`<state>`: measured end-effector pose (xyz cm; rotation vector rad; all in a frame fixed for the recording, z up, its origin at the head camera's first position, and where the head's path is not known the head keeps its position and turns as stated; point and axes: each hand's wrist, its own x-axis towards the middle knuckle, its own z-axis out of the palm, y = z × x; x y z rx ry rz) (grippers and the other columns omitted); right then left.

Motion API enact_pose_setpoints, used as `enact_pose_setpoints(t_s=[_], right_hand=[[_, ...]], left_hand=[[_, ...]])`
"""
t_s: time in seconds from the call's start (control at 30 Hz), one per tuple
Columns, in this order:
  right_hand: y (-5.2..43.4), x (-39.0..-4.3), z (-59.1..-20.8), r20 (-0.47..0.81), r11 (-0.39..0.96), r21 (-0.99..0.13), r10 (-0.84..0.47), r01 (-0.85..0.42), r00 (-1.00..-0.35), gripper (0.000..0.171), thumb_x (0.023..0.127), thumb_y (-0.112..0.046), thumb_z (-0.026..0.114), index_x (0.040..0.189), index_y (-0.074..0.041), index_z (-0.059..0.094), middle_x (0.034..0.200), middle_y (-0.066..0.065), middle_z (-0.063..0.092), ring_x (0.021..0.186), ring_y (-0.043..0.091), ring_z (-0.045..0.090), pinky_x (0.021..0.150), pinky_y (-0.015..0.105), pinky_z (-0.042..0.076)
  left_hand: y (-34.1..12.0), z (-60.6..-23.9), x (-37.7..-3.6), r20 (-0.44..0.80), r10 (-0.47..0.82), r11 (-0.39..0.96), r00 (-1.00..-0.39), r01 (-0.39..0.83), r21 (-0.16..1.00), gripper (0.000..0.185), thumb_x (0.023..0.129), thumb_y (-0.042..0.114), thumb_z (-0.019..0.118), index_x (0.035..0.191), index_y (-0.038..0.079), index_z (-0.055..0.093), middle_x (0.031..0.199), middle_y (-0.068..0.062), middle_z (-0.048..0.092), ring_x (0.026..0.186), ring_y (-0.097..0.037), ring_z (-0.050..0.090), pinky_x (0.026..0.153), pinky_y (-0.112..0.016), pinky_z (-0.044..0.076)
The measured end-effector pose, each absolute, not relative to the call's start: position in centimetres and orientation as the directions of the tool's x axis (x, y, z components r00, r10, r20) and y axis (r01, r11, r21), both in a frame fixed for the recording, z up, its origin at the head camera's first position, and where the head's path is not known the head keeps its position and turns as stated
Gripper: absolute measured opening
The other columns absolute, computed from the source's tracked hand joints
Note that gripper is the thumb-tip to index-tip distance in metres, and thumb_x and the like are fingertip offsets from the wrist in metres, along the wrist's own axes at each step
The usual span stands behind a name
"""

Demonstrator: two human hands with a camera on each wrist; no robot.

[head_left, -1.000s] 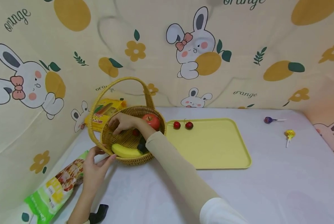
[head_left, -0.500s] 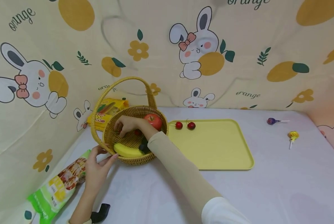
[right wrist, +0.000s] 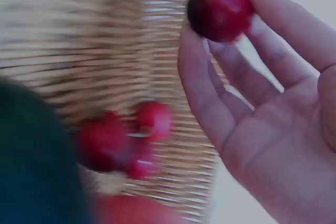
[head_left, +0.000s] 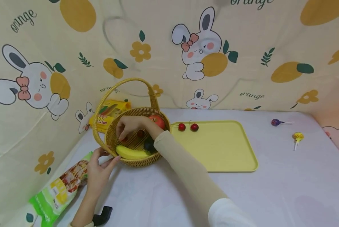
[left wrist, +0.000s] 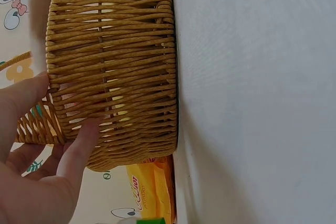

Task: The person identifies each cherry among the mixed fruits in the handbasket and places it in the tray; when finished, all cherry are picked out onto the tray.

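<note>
Inside the basket [head_left: 139, 162], gripped at its rim by the left hand [head_left: 99, 171], a cherry [right wrist: 220, 10] was pinched by the right hand [head_left: 132, 123]; two cherries [head_left: 194, 127] were set on the tray [head_left: 220, 148], more were left.

A purple lollipop [head_left: 275, 122] and, slightly nearer, a yellow lollipop [head_left: 298, 137] lie at far right on a white tabletop [head_left: 286, 183]. A yellow snack packet [head_left: 116, 108] sits far left; a green food bag [head_left: 62, 190] slants near left. Behind, a cream backdrop [head_left: 249, 37] bears printed rabbits.
</note>
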<state>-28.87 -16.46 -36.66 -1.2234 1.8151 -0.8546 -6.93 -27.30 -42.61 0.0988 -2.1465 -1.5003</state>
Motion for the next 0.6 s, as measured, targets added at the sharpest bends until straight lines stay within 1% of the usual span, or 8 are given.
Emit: enact_pose_setpoints(t_s=[0.1, 0.17, 0.23, 0.33, 0.37, 0.4, 0.47, 0.6], right_hand=[[-14.2, -29.3, -34.7, -0.098, 0.2, -0.909, -0.956, -0.367, -0.278, 0.015, 0.092, -0.01, 0.074, 0.102, 0.0, 0.07, 0.099, 0.009, 0.068, 0.09, 0.024, 0.066, 0.083, 0.039, 0.062], [-11.9, -29.7, -33.6, 0.015, 0.103, -0.922, -0.954, -0.373, -0.3, 0.017, 0.091, -0.012, 0.075, 0.102, 0.0, 0.07, 0.101, 0.011, 0.067, 0.092, 0.029, 0.065, 0.082, 0.04, 0.061], [-8.9, -30.0, -33.0, 0.115, 0.03, -0.921, -0.931, -0.387, -0.346, 0.019, 0.09, -0.011, 0.076, 0.104, 0.0, 0.07, 0.104, 0.013, 0.067, 0.094, 0.032, 0.065, 0.083, 0.044, 0.061], [-3.9, -30.6, -33.2, 0.205, -0.003, -0.907, -0.876, -0.421, -0.436, 0.023, 0.089, -0.008, 0.075, 0.11, 0.0, 0.069, 0.111, 0.014, 0.066, 0.099, 0.03, 0.066, 0.089, 0.042, 0.058], [-2.2, -30.7, -33.4, 0.204, 0.018, -0.906, -0.857, -0.422, -0.473, 0.026, 0.09, -0.006, 0.074, 0.113, 0.001, 0.068, 0.114, 0.014, 0.066, 0.102, 0.027, 0.065, 0.092, 0.039, 0.058], [-0.4, -30.9, -33.9, 0.198, 0.043, -0.907, -0.835, -0.42, -0.513, 0.028, 0.09, -0.005, 0.074, 0.116, 0.001, 0.068, 0.116, 0.014, 0.066, 0.103, 0.027, 0.066, 0.092, 0.038, 0.058], [2.9, -31.4, -35.1, 0.179, 0.113, -0.899, -0.786, -0.422, -0.592, 0.031, 0.09, -0.004, 0.073, 0.119, 0.003, 0.066, 0.119, 0.014, 0.065, 0.106, 0.026, 0.065, 0.093, 0.031, 0.057], [8.7, -31.7, -37.9, 0.144, 0.297, -0.856, -0.648, -0.423, -0.748, 0.031, 0.089, -0.002, 0.074, 0.117, 0.005, 0.067, 0.115, 0.019, 0.067, 0.102, 0.03, 0.066, 0.079, 0.02, 0.057]], left_hand=[[-27.3, -42.7, -7.0, 0.363, -0.344, 0.385, -0.866, 0.222, 0.896, 0.045, 0.083, -0.009, 0.075, 0.123, -0.01, 0.055, 0.11, -0.013, 0.055, 0.098, -0.014, 0.06, 0.077, -0.017, 0.059], [-27.2, -42.7, -7.0, 0.364, -0.345, 0.389, -0.865, 0.221, 0.894, 0.045, 0.083, -0.009, 0.075, 0.123, -0.01, 0.055, 0.11, -0.013, 0.054, 0.096, -0.013, 0.062, 0.077, -0.018, 0.059], [-27.2, -42.8, -7.1, 0.366, -0.342, 0.389, -0.865, 0.224, 0.894, 0.044, 0.083, -0.009, 0.075, 0.123, -0.01, 0.055, 0.11, -0.013, 0.055, 0.095, -0.014, 0.063, 0.077, -0.018, 0.06], [-27.1, -42.7, -7.1, 0.361, -0.34, 0.388, -0.868, 0.22, 0.895, 0.043, 0.084, -0.008, 0.075, 0.122, -0.01, 0.055, 0.11, -0.012, 0.054, 0.093, -0.015, 0.065, 0.077, -0.019, 0.06], [-27.1, -42.7, -7.1, 0.359, -0.341, 0.388, -0.869, 0.218, 0.896, 0.044, 0.084, -0.007, 0.075, 0.123, -0.009, 0.055, 0.109, -0.011, 0.054, 0.092, -0.015, 0.065, 0.077, -0.02, 0.06], [-27.1, -42.7, -7.1, 0.358, -0.342, 0.389, -0.869, 0.216, 0.896, 0.044, 0.084, -0.007, 0.075, 0.123, -0.009, 0.055, 0.109, -0.01, 0.053, 0.091, -0.015, 0.065, 0.077, -0.019, 0.06], [-27.1, -42.6, -7.0, 0.351, -0.345, 0.386, -0.87, 0.209, 0.898, 0.044, 0.085, -0.007, 0.075, 0.124, -0.009, 0.055, 0.109, -0.01, 0.053, 0.088, -0.013, 0.066, 0.076, -0.019, 0.06], [-27.1, -42.5, -6.8, 0.331, -0.355, 0.385, -0.875, 0.186, 0.904, 0.046, 0.085, -0.007, 0.075, 0.126, -0.008, 0.055, 0.109, -0.012, 0.052, 0.083, -0.006, 0.067, 0.074, -0.016, 0.06]])
